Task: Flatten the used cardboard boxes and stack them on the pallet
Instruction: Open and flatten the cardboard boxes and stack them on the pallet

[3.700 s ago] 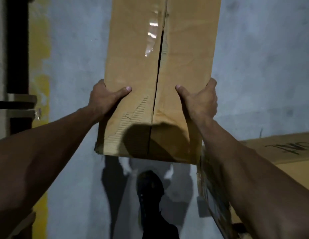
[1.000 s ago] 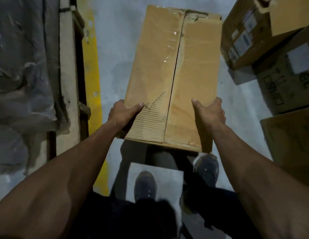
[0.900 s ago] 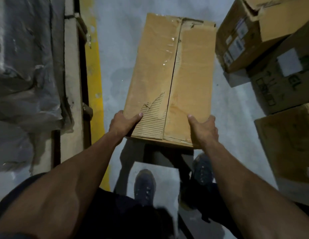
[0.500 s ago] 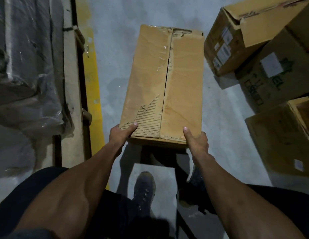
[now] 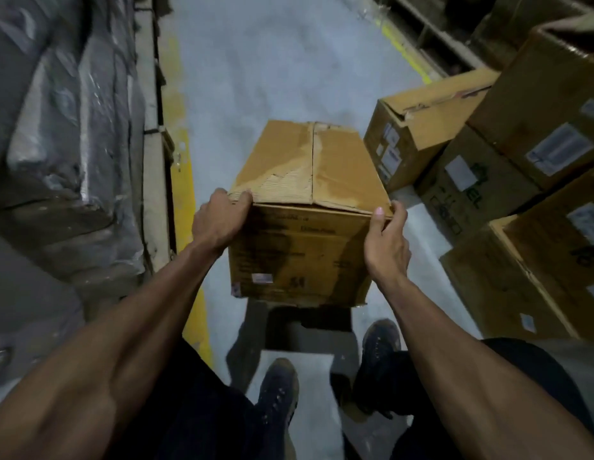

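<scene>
A worn brown cardboard box (image 5: 308, 207) stands in front of me on the grey floor, still in box shape, its top flaps shut along a torn centre seam. My left hand (image 5: 219, 220) grips the near left top corner, fingers curled over the edge. My right hand (image 5: 385, 240) grips the near right top corner, thumb on top. The near side of the box faces me, with faint print and a small label.
Several stacked cardboard boxes (image 5: 508, 180) crowd the right side. Plastic-wrapped goods on a pallet (image 5: 63, 134) fill the left, behind a yellow floor line (image 5: 184, 194). Grey floor (image 5: 272, 68) runs ahead. My shoes (image 5: 279, 386) stand just behind the box.
The box has come down from chest height and tipped so its top faces up. Both hands slid from its sides to the near top corners. The view has tilted forward.
</scene>
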The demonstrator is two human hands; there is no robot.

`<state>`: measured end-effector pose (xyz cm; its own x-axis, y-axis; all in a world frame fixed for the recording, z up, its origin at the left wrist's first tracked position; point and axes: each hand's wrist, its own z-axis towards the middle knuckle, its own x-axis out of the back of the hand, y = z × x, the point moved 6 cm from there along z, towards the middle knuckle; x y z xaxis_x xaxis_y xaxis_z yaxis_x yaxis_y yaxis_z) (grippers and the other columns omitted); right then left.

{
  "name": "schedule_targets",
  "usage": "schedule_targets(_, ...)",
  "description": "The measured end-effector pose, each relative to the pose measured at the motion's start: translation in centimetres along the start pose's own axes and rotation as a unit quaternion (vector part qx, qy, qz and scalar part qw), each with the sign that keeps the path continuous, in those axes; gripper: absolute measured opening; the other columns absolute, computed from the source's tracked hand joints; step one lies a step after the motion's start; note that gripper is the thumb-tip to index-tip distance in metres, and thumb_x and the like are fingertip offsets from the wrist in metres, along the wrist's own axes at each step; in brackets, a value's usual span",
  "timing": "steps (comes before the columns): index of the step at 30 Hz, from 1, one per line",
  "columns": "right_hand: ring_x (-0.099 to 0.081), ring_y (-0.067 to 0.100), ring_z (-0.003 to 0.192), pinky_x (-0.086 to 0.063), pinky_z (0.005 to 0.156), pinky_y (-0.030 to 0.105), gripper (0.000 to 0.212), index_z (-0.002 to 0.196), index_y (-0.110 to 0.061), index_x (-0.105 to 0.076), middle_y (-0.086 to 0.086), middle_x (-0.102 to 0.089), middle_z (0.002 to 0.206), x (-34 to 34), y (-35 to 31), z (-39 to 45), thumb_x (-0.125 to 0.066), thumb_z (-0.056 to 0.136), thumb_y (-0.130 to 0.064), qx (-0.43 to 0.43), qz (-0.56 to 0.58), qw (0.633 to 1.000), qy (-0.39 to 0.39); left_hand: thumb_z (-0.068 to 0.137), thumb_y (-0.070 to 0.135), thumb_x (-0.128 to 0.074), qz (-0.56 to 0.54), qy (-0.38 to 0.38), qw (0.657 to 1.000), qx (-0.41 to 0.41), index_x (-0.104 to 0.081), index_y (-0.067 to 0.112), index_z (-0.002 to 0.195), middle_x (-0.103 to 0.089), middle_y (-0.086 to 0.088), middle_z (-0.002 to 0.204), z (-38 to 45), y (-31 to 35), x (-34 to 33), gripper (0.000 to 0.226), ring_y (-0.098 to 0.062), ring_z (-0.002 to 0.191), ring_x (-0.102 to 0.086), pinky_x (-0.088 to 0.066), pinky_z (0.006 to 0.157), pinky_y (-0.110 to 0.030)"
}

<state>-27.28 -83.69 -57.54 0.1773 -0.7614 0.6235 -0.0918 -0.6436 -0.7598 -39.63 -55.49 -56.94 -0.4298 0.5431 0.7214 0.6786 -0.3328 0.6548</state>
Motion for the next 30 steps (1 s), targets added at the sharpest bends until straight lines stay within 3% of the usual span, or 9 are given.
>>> schedule_targets(4,-0.037,0.039,0.137,-0.033,0.109,0.051,0.067,0.155,-0.038,-0.002,0.018,-0.035,0.152,2.4,-1.6,-2.4,-0.04,0.103,-0.052,0.042,0.018,0.999,0.003,0.099,0.062,-0.035,0.048,0.069,0.995,-0.049,-0.057,0.006,0.117,-0.061,-0.022,0.12,-2.6,3.2,3.8,0.063,-0.044,0.109,-0.055,-0.038,0.08,-0.042)
schedule_targets(9,-0.028,0.037,0.142,-0.032,0.11,0.053,0.088,0.156,-0.041,0.011,0.017,-0.026,0.156,5.5,-4.1,-4.5,-0.054,0.097,-0.053,0.095,0.005,0.995,0.039,0.097,0.058,-0.042,0.064,0.132,0.986,-0.078,-0.062,0.012,0.113,-0.066,-0.014,0.112,-5.7,5.7,7.5,0.053,-0.037,0.099,-0.059,-0.039,0.075,-0.037)
schedule_targets(15,-0.043,0.033,0.128,-0.041,0.097,0.049,0.076,0.152,-0.041,-0.007,0.015,-0.038,0.144,7.2,-6.9,-3.2,-0.057,0.096,-0.045,0.129,-0.013,0.989,0.065,0.092,0.055,-0.051,-0.062,0.094,0.976,-0.184,-0.05,0.025,0.14,-0.065,0.002,0.119,-6.3,6.5,9.3,0.056,-0.027,0.11,-0.063,-0.05,0.098,-0.049)
schedule_targets(17,-0.044,0.032,0.128,-0.043,0.096,0.048,0.065,0.147,-0.038,-0.016,0.012,-0.04,0.143,7.0,-7.2,-2.3,-0.055,0.096,-0.049,0.121,-0.014,0.99,0.065,0.091,0.054,-0.055,-0.078,0.033,0.966,-0.243,-0.04,0.027,0.147,-0.057,0.01,0.119,-6.7,6.1,8.4,0.063,-0.019,0.109,-0.061,-0.051,0.097,-0.044)
schedule_targets(19,-0.044,0.032,0.128,-0.042,0.094,0.046,0.059,0.144,-0.034,-0.022,0.011,-0.041,0.143,6.7,-7.6,-1.3,-0.053,0.097,-0.052,0.118,-0.016,0.99,0.07,0.087,0.062,-0.056,-0.014,-0.022,0.956,-0.293,-0.028,0.028,0.153,-0.047,0.005,0.139,-7.5,4.9,6.9,0.079,-0.017,0.12,-0.054,-0.046,0.104,-0.042)
schedule_targets(21,-0.044,0.032,0.129,-0.04,0.092,0.043,0.056,0.142,-0.031,-0.025,0.011,-0.041,0.143,6.6,-8.3,-0.4,-0.051,0.098,-0.054,0.119,-0.026,0.99,0.075,0.071,0.084,-0.052,0.092,-0.076,0.946,-0.303,-0.003,0.028,0.159,-0.009,-0.007,0.165,-8.3,2.8,5.0,0.115,-0.026,0.145,-0.031,-0.026,0.116,-0.04)
schedule_targets(24,-0.045,0.033,0.128,-0.042,0.095,0.045,0.056,0.143,-0.034,-0.024,0.011,-0.042,0.143,6.5,-9.2,0.9,-0.047,0.098,-0.058,0.123,-0.046,0.989,0.072,0.051,0.101,-0.046,0.21,-0.106,0.923,-0.305,0.031,0.033,0.15,0.033,-0.012,0.159,-9.5,-0.2,2.7,0.143,-0.038,0.152,-0.008,-0.02,0.119,-0.043)
schedule_targets(28,-0.046,0.037,0.13,-0.043,0.101,0.054,0.063,0.148,-0.04,-0.019,0.012,-0.042,0.145,6.6,-10.3,1.8,-0.05,0.097,-0.059,0.129,-0.048,0.99,0.018,0.066,0.078,-0.069,0.198,-0.044,0.934,-0.295,0.036,0.035,0.146,0.029,-0.017,0.16,-10.2,-0.2,1.7,0.139,-0.04,0.151,-0.01,-0.039,0.112,-0.051)
schedule_targets(30,-0.041,0.04,0.135,-0.039,0.106,0.057,0.073,0.154,-0.042,-0.012,0.013,-0.035,0.153,6.8,-10.0,1.7,-0.054,0.096,-0.056,0.133,-0.059,0.988,-0.045,0.075,0.066,-0.071,0.133,-0.021,0.952,-0.276,0.026,0.035,0.151,0.016,-0.016,0.163,-9.6,0.5,1.7,0.127,-0.038,0.145,-0.03,-0.045,0.104,-0.049)
